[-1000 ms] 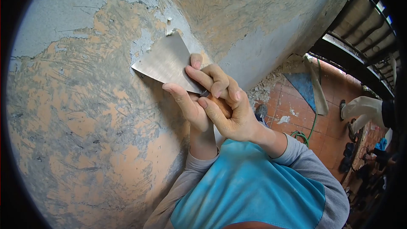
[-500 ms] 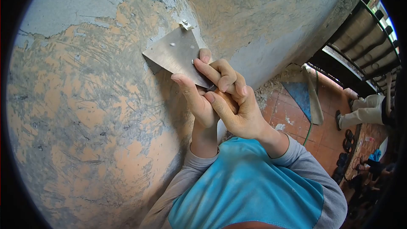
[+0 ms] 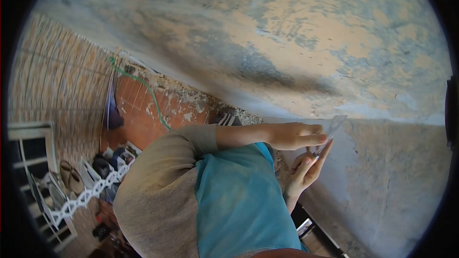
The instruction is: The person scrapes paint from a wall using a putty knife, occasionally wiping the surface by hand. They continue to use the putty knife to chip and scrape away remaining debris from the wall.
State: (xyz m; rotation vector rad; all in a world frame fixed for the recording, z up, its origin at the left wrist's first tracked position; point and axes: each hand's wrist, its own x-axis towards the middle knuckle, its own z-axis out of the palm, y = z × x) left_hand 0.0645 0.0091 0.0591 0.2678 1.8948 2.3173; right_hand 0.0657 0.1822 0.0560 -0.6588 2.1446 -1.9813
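Observation:
The putty knife [image 3: 337, 124], a thin wide metal blade blurred by motion, is at the corner where two wall faces meet. My left hand [image 3: 296, 136] reaches across from the left, its fingers bent together at the near end of the blade. Below it, my right hand [image 3: 306, 168] is closed at the handle end, with one finger stretched up along the blade. The handle is mostly hidden by the fingers. Around the blade, the wall [image 3: 306, 62] shows patchy grey and peach plaster, and a smooth pale grey patch [image 3: 334, 162] lies beside the hands.
A green hose [image 3: 152, 96] runs over the red tile floor [image 3: 131, 124], which has pale crumbs along the wall base. At the left, a white lattice rack [image 3: 86, 196] stands by several shoes [image 3: 71, 177]. A brick-patterned wall [image 3: 62, 62] rises behind.
My view has swung round to another stretch of wall by a corner. The hands and putty knife have moved from the view's middle to the right, the blade now seen nearly edge-on.

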